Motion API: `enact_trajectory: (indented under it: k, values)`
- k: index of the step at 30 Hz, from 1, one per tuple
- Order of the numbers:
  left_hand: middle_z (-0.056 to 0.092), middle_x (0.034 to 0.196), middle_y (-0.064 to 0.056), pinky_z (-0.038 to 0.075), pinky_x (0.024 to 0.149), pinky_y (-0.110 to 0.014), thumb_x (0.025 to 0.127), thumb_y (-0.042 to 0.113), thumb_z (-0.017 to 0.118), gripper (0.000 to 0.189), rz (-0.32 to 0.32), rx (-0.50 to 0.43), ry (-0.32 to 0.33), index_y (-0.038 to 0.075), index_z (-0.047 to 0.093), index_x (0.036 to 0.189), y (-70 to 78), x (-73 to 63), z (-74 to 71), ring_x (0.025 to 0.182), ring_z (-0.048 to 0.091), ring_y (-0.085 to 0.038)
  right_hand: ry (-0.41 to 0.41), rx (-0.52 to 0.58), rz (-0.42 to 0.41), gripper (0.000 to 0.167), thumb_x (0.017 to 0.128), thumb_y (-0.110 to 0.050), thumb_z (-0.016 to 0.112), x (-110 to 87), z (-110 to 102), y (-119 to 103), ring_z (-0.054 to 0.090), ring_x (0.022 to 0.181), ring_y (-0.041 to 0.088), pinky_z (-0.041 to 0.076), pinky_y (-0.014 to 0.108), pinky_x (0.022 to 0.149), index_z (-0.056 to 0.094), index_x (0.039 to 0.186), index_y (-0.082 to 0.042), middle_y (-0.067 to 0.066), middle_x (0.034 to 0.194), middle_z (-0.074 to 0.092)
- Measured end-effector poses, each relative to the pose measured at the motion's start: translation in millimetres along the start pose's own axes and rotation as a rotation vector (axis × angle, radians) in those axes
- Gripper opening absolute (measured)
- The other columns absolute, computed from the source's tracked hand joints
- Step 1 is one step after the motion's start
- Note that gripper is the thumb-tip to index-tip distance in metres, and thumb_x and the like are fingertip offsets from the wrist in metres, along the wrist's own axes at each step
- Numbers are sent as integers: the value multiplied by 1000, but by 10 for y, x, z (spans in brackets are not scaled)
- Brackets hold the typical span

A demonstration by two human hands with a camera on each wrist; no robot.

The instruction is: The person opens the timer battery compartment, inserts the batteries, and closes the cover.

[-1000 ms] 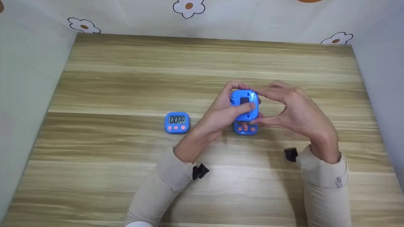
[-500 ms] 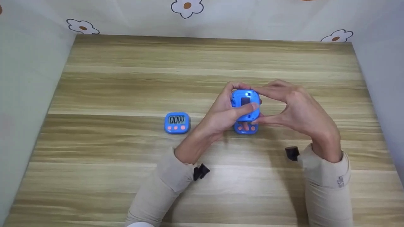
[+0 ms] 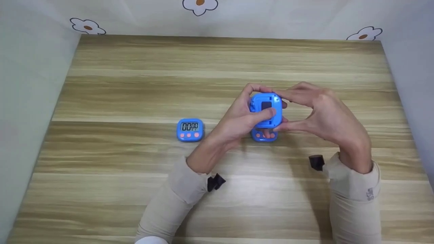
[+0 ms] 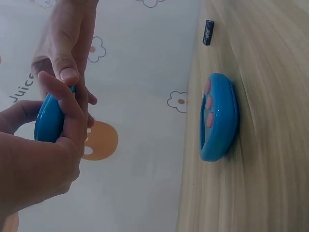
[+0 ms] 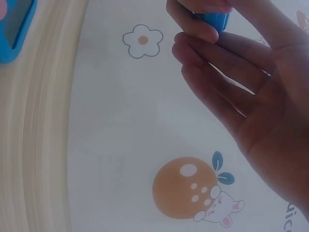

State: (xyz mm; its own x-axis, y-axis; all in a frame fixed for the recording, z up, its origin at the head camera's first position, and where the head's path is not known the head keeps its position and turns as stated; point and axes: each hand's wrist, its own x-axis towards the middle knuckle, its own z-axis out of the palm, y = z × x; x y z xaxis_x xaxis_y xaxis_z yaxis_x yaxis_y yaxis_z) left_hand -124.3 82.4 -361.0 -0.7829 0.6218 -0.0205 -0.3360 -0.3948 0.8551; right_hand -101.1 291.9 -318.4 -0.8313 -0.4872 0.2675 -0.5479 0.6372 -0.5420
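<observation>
My left hand (image 3: 240,117) holds a blue digital timer (image 3: 257,105) with its back facing up, thumb pressed across the back near a dark rectangle. The thumb and a fingertip of my right hand (image 3: 325,112) pinch the same timer at its right-hand corners. Both hands keep it above the table, as the left wrist view shows the timer (image 4: 49,121) between them. Below it lies a second blue timer (image 3: 264,136) with pink buttons, partly covered in the head view. A third blue timer (image 3: 190,130) lies face up to the left, its display reading 00 00.
A small dark battery (image 4: 208,32) lies on the wooden table (image 3: 118,152), seen in the left wrist view. A pale wall (image 3: 271,20) with flower prints stands along the far edge, and plain panels (image 3: 27,84) close both sides. Black mounts (image 3: 316,162) sit at the cuffs.
The head view has shifted slightly. Both hands and the held timer have drifted a little to the right, with the grip unchanged. The timers on the table stay where they were.
</observation>
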Motion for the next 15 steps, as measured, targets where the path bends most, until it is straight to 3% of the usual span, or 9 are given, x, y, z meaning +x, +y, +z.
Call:
enact_trajectory:
  k: [4,8,11,15]
  values:
    - [65,113,-16,54,51,-34,92,0,64,43,-8,49,54,9,39,126,-13,-7,1,65,63,-28,-6,4,2,73,66,-28,91,4,13,1,60,103,12,47,17,86,63,133,-20,-5,112,68]
    - [62,108,-18,57,54,-42,90,2,67,46,-6,77,80,8,39,126,18,-9,14,65,64,-33,-21,19,16,73,67,-27,91,10,1,6,59,104,11,46,18,88,62,134,-22,-7,115,67]
    - [62,110,-20,57,57,-48,91,0,66,46,-1,80,75,8,38,127,62,-19,-4,73,67,-39,-41,44,19,75,70,-24,90,18,-17,-3,57,106,11,45,21,89,58,138,-21,-8,123,63]
    - [60,116,-19,57,61,-50,92,0,65,47,-23,87,62,9,37,128,108,-29,-30,85,67,-43,-34,136,-1,71,70,-7,89,20,-58,-62,59,108,16,45,24,90,59,135,-12,-4,129,61]
